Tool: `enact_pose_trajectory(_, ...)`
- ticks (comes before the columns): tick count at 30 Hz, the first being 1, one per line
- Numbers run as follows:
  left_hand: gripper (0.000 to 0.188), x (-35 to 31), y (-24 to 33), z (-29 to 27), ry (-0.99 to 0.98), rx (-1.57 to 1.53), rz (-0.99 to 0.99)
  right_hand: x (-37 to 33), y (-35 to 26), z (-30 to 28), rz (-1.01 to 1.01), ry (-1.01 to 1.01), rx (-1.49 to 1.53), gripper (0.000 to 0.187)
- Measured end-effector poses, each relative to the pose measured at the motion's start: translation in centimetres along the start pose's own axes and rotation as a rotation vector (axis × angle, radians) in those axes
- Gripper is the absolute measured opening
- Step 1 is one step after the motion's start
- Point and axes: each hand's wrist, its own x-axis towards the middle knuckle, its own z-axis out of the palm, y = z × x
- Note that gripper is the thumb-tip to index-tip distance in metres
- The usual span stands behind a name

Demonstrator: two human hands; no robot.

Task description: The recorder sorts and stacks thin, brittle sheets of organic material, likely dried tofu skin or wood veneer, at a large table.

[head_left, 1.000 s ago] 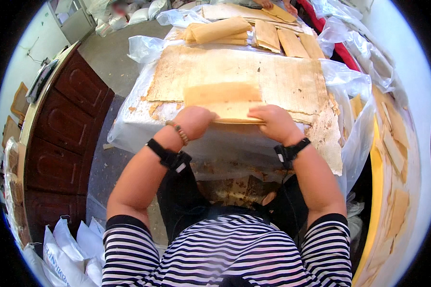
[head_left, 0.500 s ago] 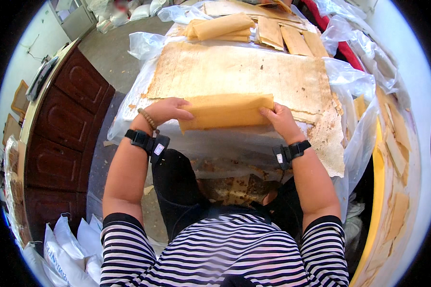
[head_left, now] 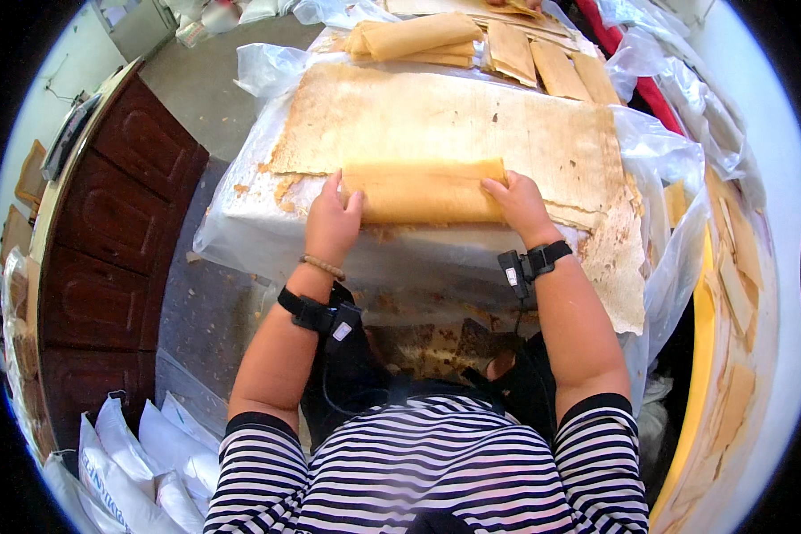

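Observation:
Between my two hands is a folded, thin yellow-tan sheet (head_left: 427, 191), a long flat bundle lying at the near edge of the work table. My left hand (head_left: 335, 212) grips its left end, thumb on the near face. At the other end my right hand (head_left: 516, 203) pinches the right edge, with its thumb on top. Fingers under the bundle are hidden. Just beyond it lies a wide pale, flaky-edged board or sheet (head_left: 436, 116) with brown specks.
Farther back are a folded tan stack (head_left: 418, 37) and several flat tan pieces (head_left: 561, 73). Another person's hand (head_left: 518, 7) shows at the far edge. Clear plastic (head_left: 267, 214) drapes the table. A dark wooden cabinet (head_left: 120, 214) stands left; white sacks (head_left: 120, 454) lie lower left.
The left hand has turned from lying across the bundle's left end to gripping it from the near side. The bundle has levelled and shifted slightly away from me; the right hand keeps its end.

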Motion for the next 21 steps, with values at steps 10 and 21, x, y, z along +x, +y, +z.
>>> enact_pose_trajectory(10,0.057,-1.7,7.7,4.8,-0.198,0.946,0.582,-0.3,-2.3,-0.2,0.079,-0.015,-0.209,0.039)
enact_pose_trajectory(21,0.086,-1.5,7.4,5.8,-0.497,0.753,0.547,-2.8,-4.3,3.1,-0.409,0.241,-0.486,0.052)
